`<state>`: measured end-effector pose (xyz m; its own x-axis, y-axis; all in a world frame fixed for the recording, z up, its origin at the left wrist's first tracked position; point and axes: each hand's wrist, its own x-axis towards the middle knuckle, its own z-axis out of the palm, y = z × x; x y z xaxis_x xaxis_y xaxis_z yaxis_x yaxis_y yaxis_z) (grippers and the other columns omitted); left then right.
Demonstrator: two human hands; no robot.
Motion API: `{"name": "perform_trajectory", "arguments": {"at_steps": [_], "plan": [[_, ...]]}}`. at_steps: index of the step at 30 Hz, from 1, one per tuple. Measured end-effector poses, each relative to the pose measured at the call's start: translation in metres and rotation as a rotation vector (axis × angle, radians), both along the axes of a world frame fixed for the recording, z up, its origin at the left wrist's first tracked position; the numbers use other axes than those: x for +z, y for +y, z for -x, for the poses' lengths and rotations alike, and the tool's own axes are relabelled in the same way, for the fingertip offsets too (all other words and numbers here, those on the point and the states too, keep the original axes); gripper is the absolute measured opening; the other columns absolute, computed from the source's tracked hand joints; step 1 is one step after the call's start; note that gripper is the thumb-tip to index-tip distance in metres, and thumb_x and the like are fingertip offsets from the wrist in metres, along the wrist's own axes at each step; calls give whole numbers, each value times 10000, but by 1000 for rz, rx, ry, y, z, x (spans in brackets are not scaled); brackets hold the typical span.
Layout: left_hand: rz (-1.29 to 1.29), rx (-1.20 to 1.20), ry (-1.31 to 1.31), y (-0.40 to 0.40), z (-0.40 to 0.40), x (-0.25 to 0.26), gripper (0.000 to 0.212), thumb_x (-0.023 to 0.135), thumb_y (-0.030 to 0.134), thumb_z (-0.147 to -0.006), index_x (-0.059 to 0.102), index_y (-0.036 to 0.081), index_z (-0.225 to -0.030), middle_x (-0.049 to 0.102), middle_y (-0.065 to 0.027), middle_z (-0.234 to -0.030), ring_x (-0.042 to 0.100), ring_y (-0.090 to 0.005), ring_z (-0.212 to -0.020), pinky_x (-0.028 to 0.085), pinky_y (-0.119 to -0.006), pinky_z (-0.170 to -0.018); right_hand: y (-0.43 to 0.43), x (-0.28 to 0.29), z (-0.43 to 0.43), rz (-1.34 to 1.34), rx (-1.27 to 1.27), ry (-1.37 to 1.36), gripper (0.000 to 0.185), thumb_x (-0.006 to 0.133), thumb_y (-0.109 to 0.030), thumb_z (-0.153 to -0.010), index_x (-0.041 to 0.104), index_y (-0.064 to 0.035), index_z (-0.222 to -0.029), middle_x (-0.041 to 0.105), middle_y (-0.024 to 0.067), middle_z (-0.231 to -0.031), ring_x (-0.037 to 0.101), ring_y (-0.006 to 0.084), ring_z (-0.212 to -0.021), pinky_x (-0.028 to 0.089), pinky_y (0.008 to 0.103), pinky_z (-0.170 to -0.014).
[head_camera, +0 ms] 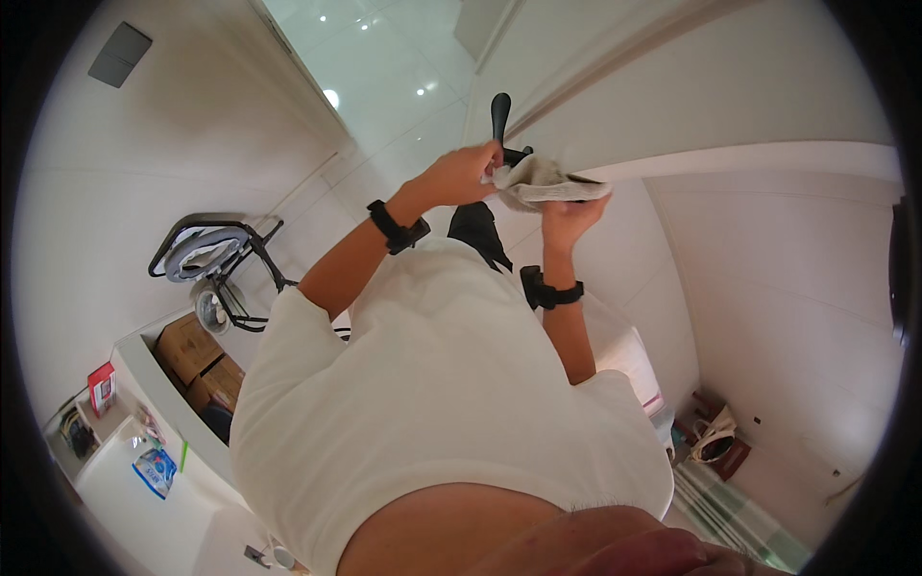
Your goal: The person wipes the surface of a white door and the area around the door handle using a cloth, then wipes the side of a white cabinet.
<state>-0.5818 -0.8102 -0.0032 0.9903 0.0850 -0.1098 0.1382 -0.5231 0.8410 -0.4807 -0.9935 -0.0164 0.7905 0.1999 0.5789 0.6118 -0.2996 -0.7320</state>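
My left hand (457, 176) pinches one side of a crumpled beige-grey cloth (536, 183). My right hand (576, 219) grips the other side from below, and a dark strip shows at the cloth's right end. A black lever door handle (500, 119) stands just beyond my left fingers. The cloth lies right against the handle's base and overlaps part of it. Whether it wraps around the base, I cannot tell. Both wrists wear black straps with small devices.
A white door (691, 93) stands ahead on the right, its edge running rightward. Beyond the doorway is a glossy tiled floor (389, 50). On the left are a black-framed folding chair (252, 248), cardboard boxes (191, 345) and a white shelf unit (137, 360). A grey wall switch (120, 54) sits upper left.
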Motion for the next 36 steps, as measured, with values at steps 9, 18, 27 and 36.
{"name": "perform_trajectory", "arguments": {"at_steps": [9,18,27,36], "plan": [[805,92,-428,-19,-24,49,388,528,248,-980,441,-8,-1259,566,-95,-1146,541,-152,-1035,437,-292,-892,4,100,-15,-147,299,15,545,760,-180,-764,511,50,-1190,577,130,-1169,566,209,-1031,443,323,-920],[1005,156,-302,-52,-74,26,476,411,348,-1008,403,-30,-1297,521,-118,-1148,485,-230,-1112,359,-325,-1003,-5,0,-36,-174,555,580,701,808,-121,-740,456,6,-1333,537,111,-1291,546,214,-1140,442,364,-997],[669,135,-299,-41,-69,-45,456,389,327,-1006,480,-67,-1217,564,-162,-1096,534,-249,-1061,403,-340,-950,2,-37,-33,-190,676,650,579,769,-94,-776,518,0,-1290,569,100,-1259,550,200,-1140,448,348,-985],[581,-130,-474,-45,-27,69,627,592,415,-901,427,-28,-1313,378,-205,-1355,376,-340,-1261,272,-408,-1096,9,-2,-27,-130,473,219,724,803,-262,-712,464,-23,-1306,552,125,-1234,575,264,-1089,453,374,-934]]}}
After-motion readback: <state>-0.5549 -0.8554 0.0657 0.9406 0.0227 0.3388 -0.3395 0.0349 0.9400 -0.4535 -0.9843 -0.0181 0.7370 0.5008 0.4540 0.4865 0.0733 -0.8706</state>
